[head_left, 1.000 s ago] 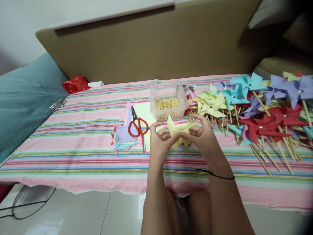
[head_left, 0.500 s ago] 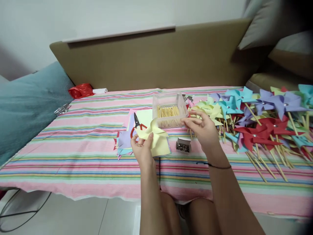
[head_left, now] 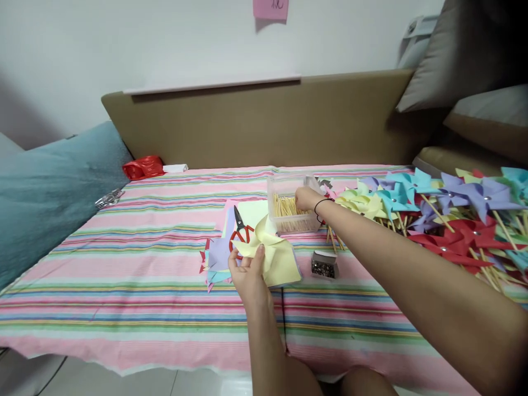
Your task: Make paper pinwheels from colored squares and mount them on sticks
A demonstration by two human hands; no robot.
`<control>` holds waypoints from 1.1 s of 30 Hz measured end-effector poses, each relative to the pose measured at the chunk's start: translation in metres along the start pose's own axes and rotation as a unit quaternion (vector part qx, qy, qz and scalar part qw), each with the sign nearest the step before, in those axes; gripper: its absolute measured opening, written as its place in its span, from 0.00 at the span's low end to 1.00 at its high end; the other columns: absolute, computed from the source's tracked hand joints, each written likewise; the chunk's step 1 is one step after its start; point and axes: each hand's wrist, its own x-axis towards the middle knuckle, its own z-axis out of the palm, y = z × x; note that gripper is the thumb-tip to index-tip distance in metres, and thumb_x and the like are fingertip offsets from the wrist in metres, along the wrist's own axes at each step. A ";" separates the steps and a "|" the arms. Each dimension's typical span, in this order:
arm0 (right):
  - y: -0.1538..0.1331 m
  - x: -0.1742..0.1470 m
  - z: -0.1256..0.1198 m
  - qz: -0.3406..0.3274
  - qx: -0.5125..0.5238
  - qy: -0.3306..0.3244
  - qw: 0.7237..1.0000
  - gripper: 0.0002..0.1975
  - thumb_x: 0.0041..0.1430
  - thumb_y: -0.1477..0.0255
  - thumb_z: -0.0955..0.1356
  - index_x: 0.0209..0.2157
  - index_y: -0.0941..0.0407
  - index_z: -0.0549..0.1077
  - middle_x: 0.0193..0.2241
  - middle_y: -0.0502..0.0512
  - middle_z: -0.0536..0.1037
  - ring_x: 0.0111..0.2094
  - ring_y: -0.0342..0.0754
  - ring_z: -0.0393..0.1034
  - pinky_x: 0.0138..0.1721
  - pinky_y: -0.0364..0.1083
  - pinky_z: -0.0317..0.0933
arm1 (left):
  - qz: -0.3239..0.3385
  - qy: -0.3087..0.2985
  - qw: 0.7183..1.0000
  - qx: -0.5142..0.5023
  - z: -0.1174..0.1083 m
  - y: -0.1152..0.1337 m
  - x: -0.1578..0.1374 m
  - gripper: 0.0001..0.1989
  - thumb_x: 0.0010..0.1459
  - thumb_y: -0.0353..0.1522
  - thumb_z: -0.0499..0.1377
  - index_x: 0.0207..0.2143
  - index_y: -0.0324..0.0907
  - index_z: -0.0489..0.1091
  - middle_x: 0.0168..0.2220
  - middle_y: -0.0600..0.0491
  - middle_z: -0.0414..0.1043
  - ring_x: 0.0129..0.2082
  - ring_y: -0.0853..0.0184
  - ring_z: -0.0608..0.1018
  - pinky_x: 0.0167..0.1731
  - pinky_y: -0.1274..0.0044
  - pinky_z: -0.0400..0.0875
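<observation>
My left hand (head_left: pixel 249 269) holds a pale yellow paper pinwheel (head_left: pixel 264 242) between thumb and fingers, above a stack of coloured paper (head_left: pixel 284 267). My right hand (head_left: pixel 306 199) reaches down into a clear plastic box (head_left: pixel 295 225) of thin wooden sticks (head_left: pixel 284 205). Its fingers are drawn together at the sticks, and their tips are hidden, so what they grip does not show. Beside the pinwheel lie scissors (head_left: pixel 240 224) with red handles, partly covered by the paper. A small open box of metal fasteners (head_left: pixel 324 268) stands below my right forearm.
Many finished pinwheels (head_left: pixel 445 242) on sticks are heaped at the right. Paper scraps (head_left: pixel 212 269) lie left of the stack. A red bag (head_left: pixel 143 168), a white item (head_left: pixel 175 168) and a shiny clear packet (head_left: pixel 109 198) rest at the far left on the striped cloth (head_left: pixel 124 264).
My right hand has gone from the near right corner of the plastic box into it, down to the sticks. My left hand still holds the pinwheel. The view has tilted up.
</observation>
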 end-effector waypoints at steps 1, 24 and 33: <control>0.001 0.007 0.002 0.007 -0.016 -0.014 1.000 0.17 0.62 0.66 0.66 0.50 0.58 0.68 0.49 0.59 0.71 0.45 0.50 0.70 0.45 0.54 0.67 | -0.002 0.000 1.000 0.003 -0.002 0.002 0.000 0.31 0.40 0.26 0.70 0.45 0.44 0.60 0.37 0.51 0.77 0.35 0.69 0.80 0.38 0.77 0.74; -0.002 -0.009 -0.049 0.009 0.057 0.084 0.995 0.03 0.49 0.79 0.71 0.27 0.65 0.78 0.25 0.64 0.80 0.34 0.54 0.75 0.35 0.45 0.64 | -0.016 -0.076 0.996 -0.034 0.016 0.003 -0.009 0.24 0.41 0.28 0.70 0.40 0.43 0.63 0.33 0.56 0.76 0.33 0.73 0.79 0.39 0.81 0.70; 0.016 -0.137 -0.003 -0.117 0.383 0.261 0.878 0.13 0.61 0.71 0.60 0.40 0.58 0.74 0.29 0.53 0.77 0.32 0.47 0.72 0.34 0.44 0.63 | -0.055 -0.194 0.978 -0.059 0.044 -0.020 -0.033 0.25 0.40 0.30 0.70 0.39 0.43 0.63 0.35 0.55 0.73 0.35 0.71 0.77 0.37 0.80 0.69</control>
